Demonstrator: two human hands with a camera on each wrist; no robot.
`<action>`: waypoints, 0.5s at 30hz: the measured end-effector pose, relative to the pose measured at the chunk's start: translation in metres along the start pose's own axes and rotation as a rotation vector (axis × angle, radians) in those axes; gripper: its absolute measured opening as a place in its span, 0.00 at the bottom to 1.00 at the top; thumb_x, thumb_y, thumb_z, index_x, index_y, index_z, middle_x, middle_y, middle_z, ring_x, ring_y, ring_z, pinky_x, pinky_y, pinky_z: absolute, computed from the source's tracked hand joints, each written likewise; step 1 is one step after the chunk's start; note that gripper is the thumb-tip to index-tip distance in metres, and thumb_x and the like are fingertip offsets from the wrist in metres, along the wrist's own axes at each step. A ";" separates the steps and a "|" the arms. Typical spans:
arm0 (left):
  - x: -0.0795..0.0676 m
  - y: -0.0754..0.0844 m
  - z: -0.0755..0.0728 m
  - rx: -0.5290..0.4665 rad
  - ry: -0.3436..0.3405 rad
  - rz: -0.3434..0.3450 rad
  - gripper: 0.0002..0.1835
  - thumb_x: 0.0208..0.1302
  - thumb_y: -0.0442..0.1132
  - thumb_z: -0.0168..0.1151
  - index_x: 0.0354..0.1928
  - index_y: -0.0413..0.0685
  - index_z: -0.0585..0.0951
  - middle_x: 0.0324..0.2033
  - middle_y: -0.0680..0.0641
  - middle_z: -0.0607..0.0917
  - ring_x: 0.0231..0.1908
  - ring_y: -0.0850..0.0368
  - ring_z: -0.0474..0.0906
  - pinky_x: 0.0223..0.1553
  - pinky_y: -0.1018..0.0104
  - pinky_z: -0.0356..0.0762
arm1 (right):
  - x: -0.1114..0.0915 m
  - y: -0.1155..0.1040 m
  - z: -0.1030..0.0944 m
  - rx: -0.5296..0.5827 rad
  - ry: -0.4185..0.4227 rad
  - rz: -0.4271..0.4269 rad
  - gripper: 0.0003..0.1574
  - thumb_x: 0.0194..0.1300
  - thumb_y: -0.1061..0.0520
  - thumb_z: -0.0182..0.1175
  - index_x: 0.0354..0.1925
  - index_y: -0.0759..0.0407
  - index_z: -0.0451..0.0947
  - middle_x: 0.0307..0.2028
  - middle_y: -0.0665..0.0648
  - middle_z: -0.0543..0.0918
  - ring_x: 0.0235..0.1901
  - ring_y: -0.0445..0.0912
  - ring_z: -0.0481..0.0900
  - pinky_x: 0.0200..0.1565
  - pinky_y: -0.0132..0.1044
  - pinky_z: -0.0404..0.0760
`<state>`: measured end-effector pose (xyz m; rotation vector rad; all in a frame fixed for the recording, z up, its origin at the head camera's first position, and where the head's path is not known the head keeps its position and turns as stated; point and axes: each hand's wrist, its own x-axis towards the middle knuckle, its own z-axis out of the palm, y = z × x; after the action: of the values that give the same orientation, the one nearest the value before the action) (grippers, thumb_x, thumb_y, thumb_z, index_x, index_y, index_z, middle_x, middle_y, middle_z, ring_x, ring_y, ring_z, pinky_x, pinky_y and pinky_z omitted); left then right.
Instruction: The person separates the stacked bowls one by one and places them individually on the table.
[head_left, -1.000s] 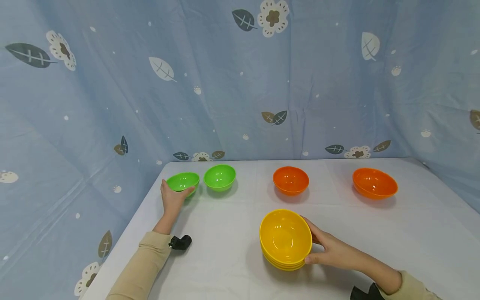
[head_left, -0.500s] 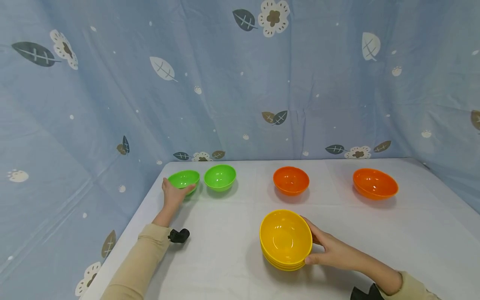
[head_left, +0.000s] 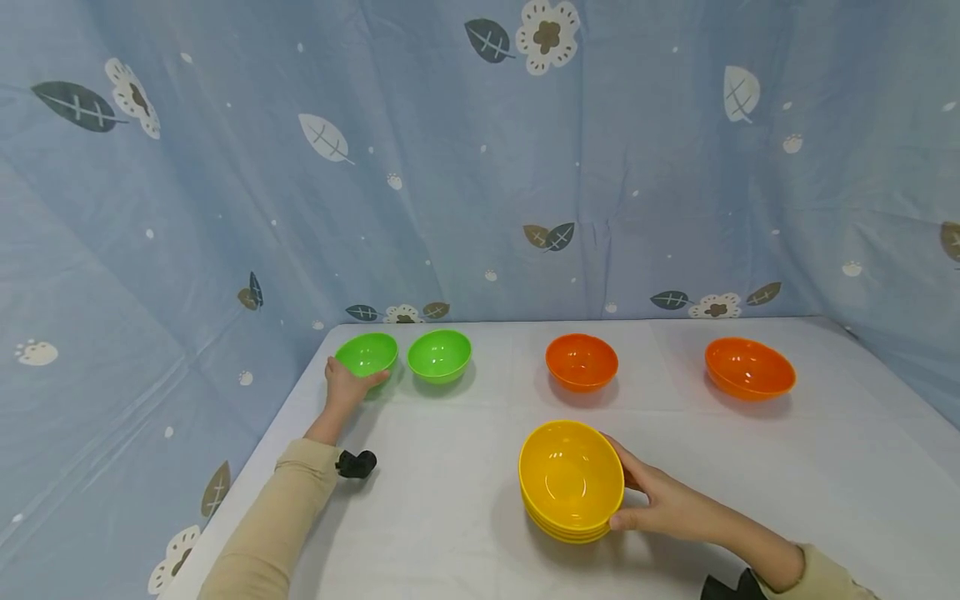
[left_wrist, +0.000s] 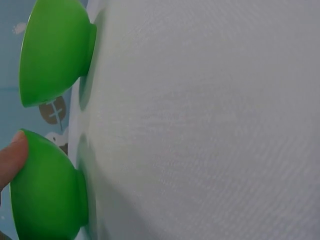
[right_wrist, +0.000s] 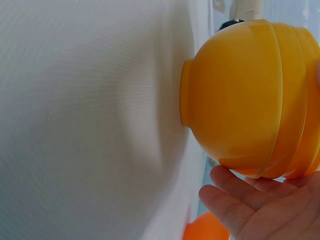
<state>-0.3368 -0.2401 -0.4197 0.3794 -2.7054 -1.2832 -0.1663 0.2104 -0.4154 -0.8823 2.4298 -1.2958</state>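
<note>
While the left hand [head_left: 347, 388] pinches the left green bowl [head_left: 367, 353], thumb on the near right of its rim and fingers round its left side, the right hand [head_left: 662, 502] holds the stack of yellow bowls [head_left: 572, 475] from the right, thumb at the near edge and fingers reaching behind. In the right wrist view those fingers lie fairly straight against the stacked rims.

Both loads look like glossy, hard plastic: probably light and stiff, unlikely to break, yet slick under dry skin. For the single bowl, the rim seems the best hold; the stack, likely heavier, asks for a spread grasp that catches the lower rims too, since nested bowls could slide.

The left arm reaches far forward to the back left of the table [head_left: 450, 475], hand coming in from the near side; the right arm enters from the lower right, palm turned toward the stack, which appears to stand at the near middle.

Just right of the gripped bowl sits the other green bowl [head_left: 440, 357]; one orange bowl [head_left: 582, 362] stands behind the stack, and a second orange bowl [head_left: 750, 368] well to its right
</note>
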 end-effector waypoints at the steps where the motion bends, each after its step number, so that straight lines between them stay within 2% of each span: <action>1: 0.001 0.000 0.000 0.005 -0.001 0.003 0.61 0.53 0.47 0.66 0.64 0.23 0.28 0.64 0.22 0.38 0.65 0.29 0.41 0.65 0.45 0.48 | 0.000 0.000 0.000 0.000 -0.001 0.003 0.55 0.59 0.56 0.62 0.71 0.64 0.37 0.68 0.70 0.51 0.59 0.42 0.67 0.56 0.35 0.71; 5: 0.005 -0.001 -0.001 -0.004 -0.002 0.002 0.61 0.52 0.45 0.67 0.64 0.23 0.28 0.64 0.22 0.39 0.65 0.29 0.42 0.65 0.45 0.48 | 0.000 0.000 0.000 0.002 -0.003 0.000 0.55 0.59 0.57 0.61 0.70 0.64 0.37 0.68 0.69 0.51 0.59 0.41 0.67 0.56 0.35 0.71; 11: 0.008 -0.002 -0.001 -0.024 0.002 0.004 0.62 0.51 0.44 0.68 0.64 0.24 0.29 0.64 0.23 0.41 0.65 0.31 0.42 0.66 0.45 0.47 | 0.000 0.002 0.000 0.032 -0.015 0.026 0.54 0.60 0.56 0.61 0.70 0.65 0.36 0.68 0.69 0.50 0.59 0.34 0.65 0.56 0.31 0.70; 15: 0.009 -0.003 -0.001 -0.028 0.001 0.000 0.61 0.50 0.43 0.68 0.65 0.24 0.29 0.64 0.23 0.41 0.65 0.31 0.42 0.66 0.46 0.47 | 0.000 0.002 0.000 0.035 -0.018 0.049 0.54 0.60 0.55 0.61 0.70 0.65 0.37 0.69 0.68 0.50 0.59 0.34 0.64 0.56 0.30 0.69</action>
<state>-0.3441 -0.2453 -0.4212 0.3773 -2.6830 -1.3192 -0.1672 0.2106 -0.4167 -0.8164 2.3919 -1.3040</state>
